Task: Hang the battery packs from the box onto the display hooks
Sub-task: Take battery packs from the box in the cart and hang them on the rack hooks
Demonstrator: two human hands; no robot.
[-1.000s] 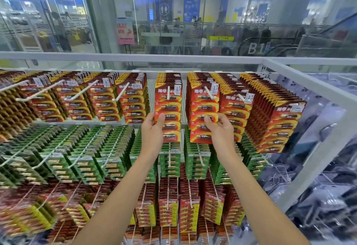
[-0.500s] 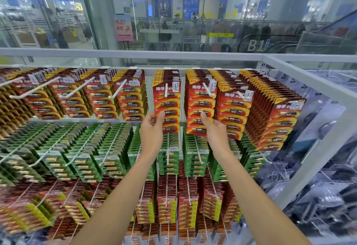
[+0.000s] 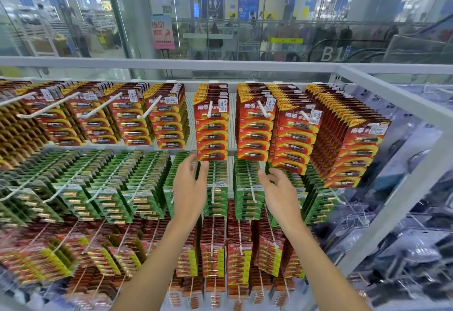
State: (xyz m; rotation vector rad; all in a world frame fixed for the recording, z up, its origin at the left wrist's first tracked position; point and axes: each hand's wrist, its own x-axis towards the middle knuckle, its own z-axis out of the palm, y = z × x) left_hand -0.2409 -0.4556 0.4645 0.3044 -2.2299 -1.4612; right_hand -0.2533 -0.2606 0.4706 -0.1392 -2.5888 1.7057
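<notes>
Two grips, left grip [image 3: 190, 188] and right grip [image 3: 279, 193]: lowered off red battery packs [image 3: 212, 136], fingers apart, nothing held. Packs seated on display hook [image 3: 210, 109]; likely ready for next batch.

battery packs [image 3: 212, 136] — glossy card | display hooks [image 3: 210, 111] — smooth white finish

Battery packs hung on hooks [image 3: 210, 111] in three tiers: the top row [image 3: 255, 126] above the middle row [image 3: 110, 198], and the bottom row [image 3: 239, 259] below both. The left hand [image 3: 190, 193] and right hand [image 3: 282, 195] were before the middle row, just under the top row. A glass wall [image 3: 220, 16] stood behind the rack rail [image 3: 147, 63].
</notes>
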